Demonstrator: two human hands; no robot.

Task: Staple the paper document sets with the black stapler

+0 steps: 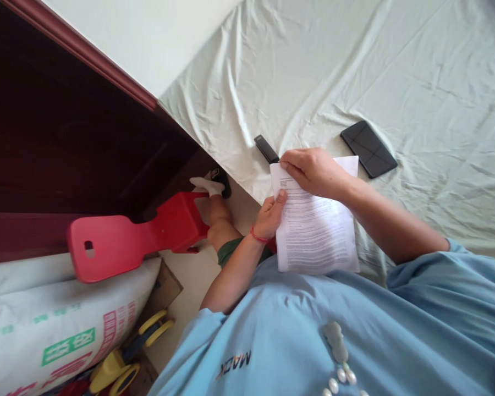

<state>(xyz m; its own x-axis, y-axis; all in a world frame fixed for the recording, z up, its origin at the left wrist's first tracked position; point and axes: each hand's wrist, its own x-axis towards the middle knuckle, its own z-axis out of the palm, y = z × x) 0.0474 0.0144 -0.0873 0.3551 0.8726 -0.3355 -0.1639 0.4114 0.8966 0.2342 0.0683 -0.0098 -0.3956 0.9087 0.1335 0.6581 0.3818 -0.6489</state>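
Observation:
A stack of printed white sheets lies in front of my body, its lower edge against my shirt. My left hand, with a red cord at the wrist, grips the left edge, thumb on top. At the top left corner, the fingers of my right hand are pinched on the paper, and my forearm crosses over the upper right of the page. Just beyond that corner is a slim black object, probably a stapler; its near end meets my right fingertips and the sheets. My right fingertips are partly hidden.
A black phone or tablet rests on the wrinkled pale cloth to the right. On the left are a red plastic chair, a printed white sack, a yellow wheeled thing and a dark red wooden panel.

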